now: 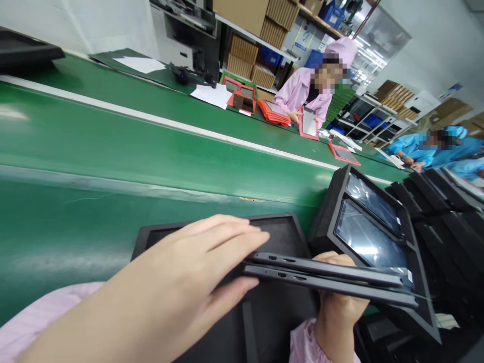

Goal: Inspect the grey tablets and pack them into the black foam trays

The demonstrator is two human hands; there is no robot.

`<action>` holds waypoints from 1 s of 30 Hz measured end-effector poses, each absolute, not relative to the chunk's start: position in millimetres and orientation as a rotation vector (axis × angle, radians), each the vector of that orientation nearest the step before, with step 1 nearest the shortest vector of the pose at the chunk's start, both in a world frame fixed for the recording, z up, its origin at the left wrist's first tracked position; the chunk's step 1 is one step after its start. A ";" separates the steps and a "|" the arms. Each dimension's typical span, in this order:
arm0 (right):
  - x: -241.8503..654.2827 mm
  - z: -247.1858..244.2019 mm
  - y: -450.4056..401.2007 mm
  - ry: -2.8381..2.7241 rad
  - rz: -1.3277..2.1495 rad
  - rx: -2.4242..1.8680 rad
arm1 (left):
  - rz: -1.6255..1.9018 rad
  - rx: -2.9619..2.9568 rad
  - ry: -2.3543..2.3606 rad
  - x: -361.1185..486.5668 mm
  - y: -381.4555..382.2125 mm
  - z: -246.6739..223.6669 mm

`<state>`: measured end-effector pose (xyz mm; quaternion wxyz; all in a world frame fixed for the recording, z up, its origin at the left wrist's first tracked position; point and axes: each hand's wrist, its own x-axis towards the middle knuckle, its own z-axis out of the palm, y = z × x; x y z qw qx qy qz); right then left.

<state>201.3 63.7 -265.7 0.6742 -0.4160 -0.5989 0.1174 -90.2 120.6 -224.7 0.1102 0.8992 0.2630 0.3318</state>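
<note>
Two dark tablets [328, 286] are held one above the other, almost edge-on to me, with small port openings along their near edges. My left hand [204, 257] pinches their left ends, fingers on top and thumb underneath. Around the middle of the pair, my right hand [338, 297] grips from the far side and below. Beneath both hands lies a black tray [282, 229] with a divider, partly hidden by my arms. To the right, a tilted black tray [333, 222] holds glossy-screened tablets [368, 234] in compartments.
More black trays [449, 232] are piled at the far right. A pale rail [181, 126] runs along the green work surface [113, 146]. Across it, a person in pink handles a red-framed tablet [309, 123] beside a red stack [274, 112]. People in blue work farther right.
</note>
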 end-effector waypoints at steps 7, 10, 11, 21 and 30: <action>190.4 -262.0 59.2 -1.390 0.238 -0.927 | 1.107 2.469 0.632 -81.6 102.6 -204.2; 184.5 -258.6 60.1 -1.375 0.214 -0.948 | 1.127 2.486 0.660 -83.7 96.8 -205.7; 183.5 -257.8 60.5 -1.370 0.204 -0.956 | 1.130 2.490 0.667 -84.8 96.4 -207.2; 190.2 -265.7 57.8 -1.368 0.233 -0.964 | 1.223 2.541 0.553 -90.1 103.5 -214.2; 189.2 -265.7 58.0 -1.365 0.208 -0.963 | 1.233 2.506 0.558 -85.2 103.8 -215.8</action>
